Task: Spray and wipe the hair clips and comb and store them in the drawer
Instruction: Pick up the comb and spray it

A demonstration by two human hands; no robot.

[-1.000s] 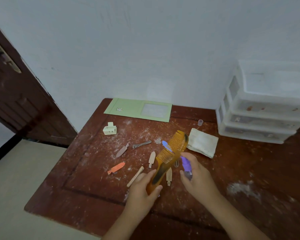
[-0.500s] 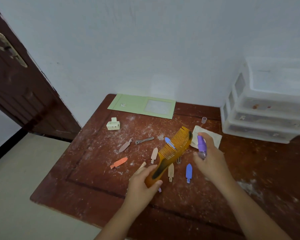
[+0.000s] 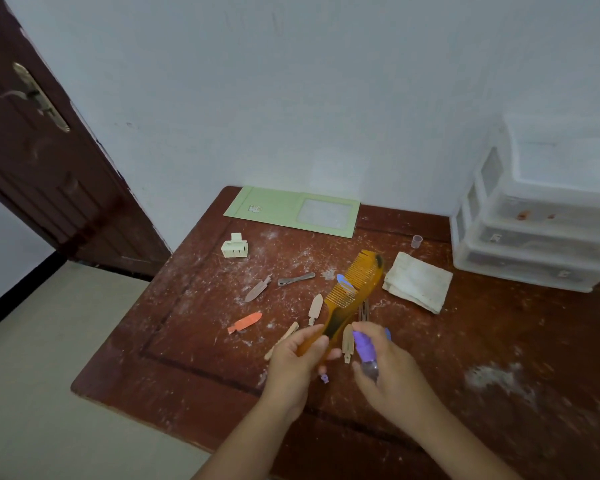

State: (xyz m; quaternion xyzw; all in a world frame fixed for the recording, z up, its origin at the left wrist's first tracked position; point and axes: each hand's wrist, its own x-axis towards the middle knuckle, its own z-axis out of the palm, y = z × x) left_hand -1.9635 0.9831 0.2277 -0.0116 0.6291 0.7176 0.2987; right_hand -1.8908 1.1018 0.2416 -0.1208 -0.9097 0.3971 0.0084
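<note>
Comb (image 3: 352,296) and spray bottle (image 3: 364,351) in hand

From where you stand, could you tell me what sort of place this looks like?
Probably a corner of a room in a home, used for hair things. A worn wooden table stands against a plain wall beside a dark wooden door, and a plastic drawer unit sits on the table near scattered hair clips.

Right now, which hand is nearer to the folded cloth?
Right. The right hand, holding the spray bottle, sits below-left of the cloth; the left hand, gripping the comb, is farther left.
</note>
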